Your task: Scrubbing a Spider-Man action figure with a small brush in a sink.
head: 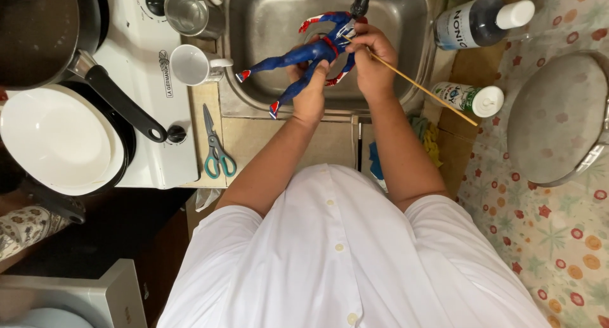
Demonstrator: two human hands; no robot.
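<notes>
Over the steel sink (pixel 406 23) my left hand (pixel 311 96) grips a blue and red action figure (pixel 298 55) by its waist and legs, the figure lying nearly level with its legs pointing left. My right hand (pixel 373 58) holds a thin wooden stick (pixel 431 92) against the figure's upper body; the stick slants down to the right past the sink's edge. The figure's head is partly hidden by the dark tap (pixel 361 1).
Left of the sink are a white mug (pixel 190 65), a steel cup (pixel 187 11), green-handled scissors (pixel 216 150) and a white stove (pixel 143 80) with a black-handled pan (pixel 38 30) and a white plate (pixel 54 137). Right: two bottles (pixel 479 22) (pixel 469 98), a round metal lid (pixel 558 118) on a patterned cloth.
</notes>
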